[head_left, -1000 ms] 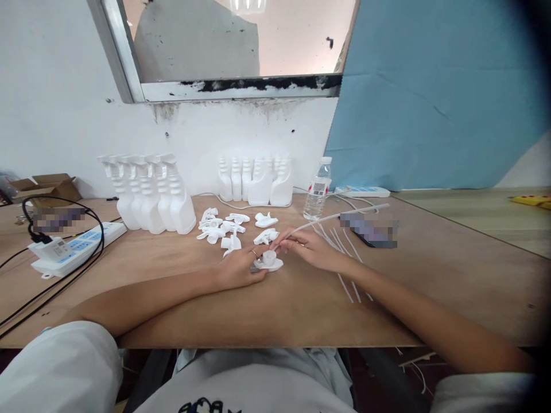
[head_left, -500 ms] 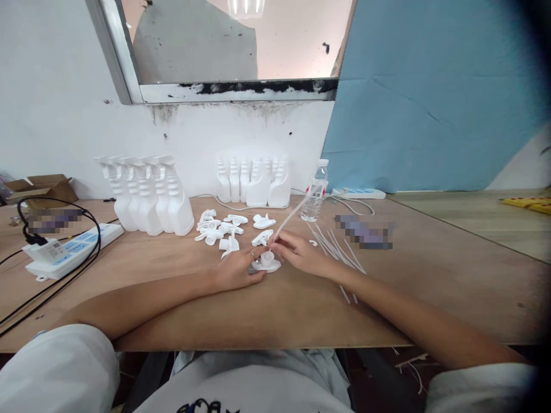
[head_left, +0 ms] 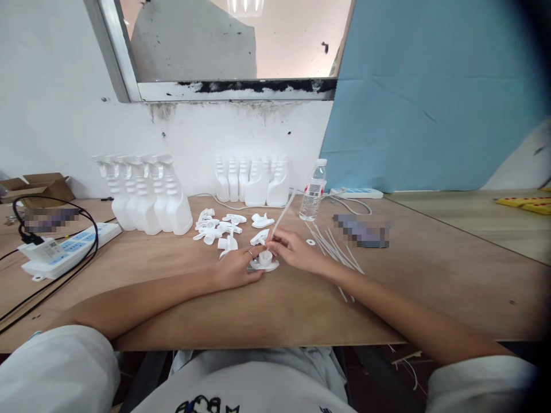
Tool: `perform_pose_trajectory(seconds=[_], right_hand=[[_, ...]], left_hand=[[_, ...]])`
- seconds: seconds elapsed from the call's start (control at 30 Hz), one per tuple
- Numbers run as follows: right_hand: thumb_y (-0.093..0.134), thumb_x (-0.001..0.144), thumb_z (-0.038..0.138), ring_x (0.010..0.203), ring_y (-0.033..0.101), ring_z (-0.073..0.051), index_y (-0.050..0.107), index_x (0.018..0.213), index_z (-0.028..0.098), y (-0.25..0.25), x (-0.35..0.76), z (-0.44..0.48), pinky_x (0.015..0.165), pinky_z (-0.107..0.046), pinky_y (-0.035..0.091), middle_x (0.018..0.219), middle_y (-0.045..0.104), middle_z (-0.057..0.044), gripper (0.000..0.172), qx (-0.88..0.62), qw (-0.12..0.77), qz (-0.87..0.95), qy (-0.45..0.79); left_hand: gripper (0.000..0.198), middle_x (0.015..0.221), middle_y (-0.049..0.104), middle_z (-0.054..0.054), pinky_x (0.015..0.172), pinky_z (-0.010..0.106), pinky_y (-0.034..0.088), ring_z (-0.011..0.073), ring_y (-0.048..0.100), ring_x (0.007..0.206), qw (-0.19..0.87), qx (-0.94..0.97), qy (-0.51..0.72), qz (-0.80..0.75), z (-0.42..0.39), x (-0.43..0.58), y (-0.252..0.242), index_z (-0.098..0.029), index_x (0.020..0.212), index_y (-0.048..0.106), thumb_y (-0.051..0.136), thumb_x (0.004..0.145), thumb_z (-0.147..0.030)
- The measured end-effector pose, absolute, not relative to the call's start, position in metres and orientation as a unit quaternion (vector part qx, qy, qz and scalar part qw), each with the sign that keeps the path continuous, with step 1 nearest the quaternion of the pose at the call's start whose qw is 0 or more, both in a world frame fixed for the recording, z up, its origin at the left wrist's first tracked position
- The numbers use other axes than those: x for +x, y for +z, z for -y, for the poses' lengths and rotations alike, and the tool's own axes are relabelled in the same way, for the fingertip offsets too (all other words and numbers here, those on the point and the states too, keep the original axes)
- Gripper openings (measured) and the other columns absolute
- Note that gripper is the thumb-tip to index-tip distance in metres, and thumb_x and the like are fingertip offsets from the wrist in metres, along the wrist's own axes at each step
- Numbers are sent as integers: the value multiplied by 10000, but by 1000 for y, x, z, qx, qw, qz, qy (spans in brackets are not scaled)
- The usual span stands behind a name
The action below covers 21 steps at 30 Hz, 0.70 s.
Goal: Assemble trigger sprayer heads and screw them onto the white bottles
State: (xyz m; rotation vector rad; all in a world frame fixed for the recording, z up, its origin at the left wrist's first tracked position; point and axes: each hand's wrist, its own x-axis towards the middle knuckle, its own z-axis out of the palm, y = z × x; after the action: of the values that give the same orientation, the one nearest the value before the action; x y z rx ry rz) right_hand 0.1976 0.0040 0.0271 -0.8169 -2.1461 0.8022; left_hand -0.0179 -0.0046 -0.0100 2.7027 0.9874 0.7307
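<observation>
My left hand [head_left: 239, 267] rests on the table and is closed on a white spray trigger head [head_left: 267, 264], whose round collar faces up. Between the fingertips of my right hand [head_left: 291, 249] is a thin white plastic tube [head_left: 284, 213], pinched near its lower end. The tube slants up to the right, its lower end over the collar; my fingers hide whether it sits inside. More white trigger heads [head_left: 209, 235] lie in a loose pile beyond my left hand. Several loose tubes [head_left: 331, 251] lie beside and partly under my right forearm.
White spray bottles with trigger heads [head_left: 146, 209] stand at the back left, bottles without heads [head_left: 257, 188] at the back middle. A clear water bottle [head_left: 311, 198] stands behind my right hand. Power strips [head_left: 81, 248] and black cables lie left; a small white ring [head_left: 310, 242] lies right.
The tube in my right hand has tipped more upright, its top end shifting left. My left hand keeps its hold on the trigger head. The whole view has shifted very slightly.
</observation>
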Motion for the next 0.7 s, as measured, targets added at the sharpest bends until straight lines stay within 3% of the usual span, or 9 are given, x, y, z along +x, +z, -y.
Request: perform_pose_trajectory(seconds=[0.5, 0.63, 0.7], right_hand=[[481, 936, 269, 683, 529, -148, 562, 814, 181, 34, 192, 1, 636, -260, 403, 748, 589, -10, 171, -297, 325, 874, 204], [468, 972, 350, 706, 548, -149, 548, 834, 183, 32, 196, 4, 643, -257, 427, 765, 599, -11, 231, -313, 340, 859, 218], [463, 983, 365, 762, 579, -163, 570, 938, 189, 30, 202, 4, 691, -276, 465, 832, 621, -29, 211, -316, 357, 857, 195]], left_hand=[[491, 1139, 665, 82, 816, 335, 503, 247, 648, 985, 96, 907, 230, -340, 4, -17, -8, -219, 1317, 502, 593, 856, -360], [527, 1073, 674, 52, 786, 346, 504, 234, 650, 923, 167, 888, 235, -359, 7, -15, -2, -237, 1312, 430, 615, 832, -351], [562, 1041, 676, 39, 766, 334, 508, 209, 647, 877, 226, 867, 261, -360, 9, -14, 2, -233, 1289, 360, 638, 809, -326]])
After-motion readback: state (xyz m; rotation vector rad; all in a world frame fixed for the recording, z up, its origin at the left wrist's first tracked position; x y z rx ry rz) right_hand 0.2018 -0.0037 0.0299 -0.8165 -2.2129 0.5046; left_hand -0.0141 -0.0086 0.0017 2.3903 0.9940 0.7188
